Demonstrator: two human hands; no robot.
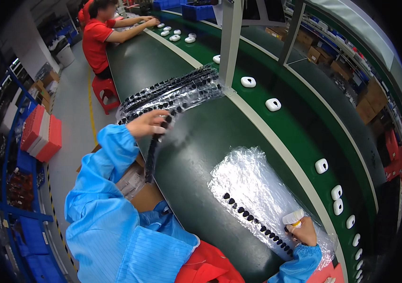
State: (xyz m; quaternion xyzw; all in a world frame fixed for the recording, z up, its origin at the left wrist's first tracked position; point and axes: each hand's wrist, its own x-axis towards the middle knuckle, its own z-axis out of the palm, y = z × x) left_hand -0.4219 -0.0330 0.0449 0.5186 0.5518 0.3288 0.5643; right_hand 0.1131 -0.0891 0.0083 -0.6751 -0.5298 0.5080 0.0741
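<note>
My left hand (148,124) grips a dark strip of small black pieces (152,155), which hangs down past the bench edge and is partly blurred. Beside that hand lies a stack of clear plastic sheets (177,89) lined with black pieces. At the lower right, my right hand (304,232) is closed around a small white bottle (293,217) with a yellow band, held over a shiny plastic sheet (252,174). Along this sheet's near edge runs a row of small black rounded pieces (248,216). My right fingers are partly hidden.
White rounded cases (273,104) sit spaced along the green conveyor (300,137) beyond the bench rail. A metal post (230,42) rises at the rail. Another person (98,42) in red works at the far end. An open carton (146,197) stands below the bench edge.
</note>
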